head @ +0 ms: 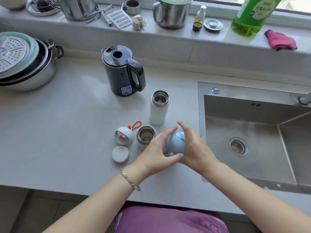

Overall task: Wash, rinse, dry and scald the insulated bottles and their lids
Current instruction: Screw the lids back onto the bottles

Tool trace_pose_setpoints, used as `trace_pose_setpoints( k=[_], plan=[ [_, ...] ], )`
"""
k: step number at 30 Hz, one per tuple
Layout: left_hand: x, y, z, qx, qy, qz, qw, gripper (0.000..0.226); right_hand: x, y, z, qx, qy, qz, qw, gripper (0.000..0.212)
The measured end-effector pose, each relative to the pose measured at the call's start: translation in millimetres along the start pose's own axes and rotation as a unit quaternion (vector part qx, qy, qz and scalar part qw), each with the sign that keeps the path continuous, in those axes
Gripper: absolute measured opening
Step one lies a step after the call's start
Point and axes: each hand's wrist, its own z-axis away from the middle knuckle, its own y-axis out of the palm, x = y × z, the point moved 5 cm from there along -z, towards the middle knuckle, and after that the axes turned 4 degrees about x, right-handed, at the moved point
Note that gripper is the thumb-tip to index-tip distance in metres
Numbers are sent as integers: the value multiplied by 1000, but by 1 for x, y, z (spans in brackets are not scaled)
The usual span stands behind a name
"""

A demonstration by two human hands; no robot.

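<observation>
A pale blue rounded bottle [176,143] sits on the counter between my two hands. My left hand [156,152] grips its left side and lower part, thumb under the front. My right hand [193,147] curls over its top and right side. A tall white bottle [159,110] stands open behind them. A short white bottle [146,137] stands open just left of my left hand. A round white lid with a red loop [124,135] and a flat white lid [120,154] lie further left.
A black electric kettle [122,71] stands behind the bottles. The steel sink [252,132] is at the right. Stacked pots [25,64] sit at the far left. The sill holds a green detergent bottle [252,15], a pink cloth [280,40] and a steel mug [171,14].
</observation>
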Motion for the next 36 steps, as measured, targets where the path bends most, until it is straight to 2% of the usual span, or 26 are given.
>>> trace_pose_setpoints(
  k=[2,4,7,11,14,22,28,32,34,36],
  plan=[
    [-6,-2,-5,-38,15,-57,998,71,-15,7,3,-36,34,-120,992,103],
    [-7,-7,-8,-53,17,-58,997,70,-31,19,5,-38,77,-257,963,109],
    [-5,-12,-6,-39,8,-46,998,70,-43,50,2,-5,112,-366,924,95],
    [-6,-15,-5,-52,-2,-25,998,70,-45,60,-8,-78,133,-333,930,73],
    [-12,-19,-8,-19,0,-56,998,68,-47,49,-6,-73,126,-291,946,66],
    [-39,-19,-9,29,-3,-13,1000,63,-41,20,4,-31,69,-232,970,80],
    [-74,-24,5,54,66,-98,991,59,-22,-7,14,-39,23,-197,979,81],
    [-92,-30,1,3,102,-175,979,65,-4,-27,15,-56,23,-229,972,84],
    [-100,-30,0,-50,117,-176,976,69,2,-33,16,-75,26,-250,965,80],
    [-106,-29,-2,-54,128,-152,979,68,5,-38,16,-91,29,-266,959,75]
  ],
)
